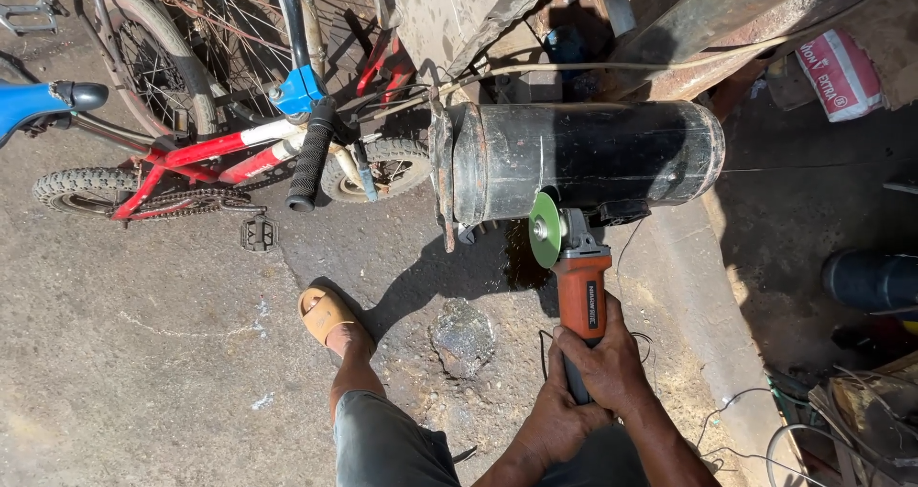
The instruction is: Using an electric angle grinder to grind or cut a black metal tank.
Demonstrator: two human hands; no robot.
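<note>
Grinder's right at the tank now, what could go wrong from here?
The green disc of the orange angle grinder sits at the black cylinder tank; it shows no guard, so sparks or fragments may hit both bare hands. The sandalled foot is exposed nearby. The loose cable on the ground could snag.

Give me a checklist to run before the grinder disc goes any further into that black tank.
1. Both hands on the tool: ok. The right hand and left hand grip the orange angle grinder.
2. Disc position: ok. The green disc sits at the lower edge of the black metal tank.
3. Disc guard: cannot tell.
4. Foot protection: not ok. An open sandal is near the work.
5. Cable path: cannot tell. Thin wires lie on the ground nearby.
6. Tank steadied: cannot tell.
</note>
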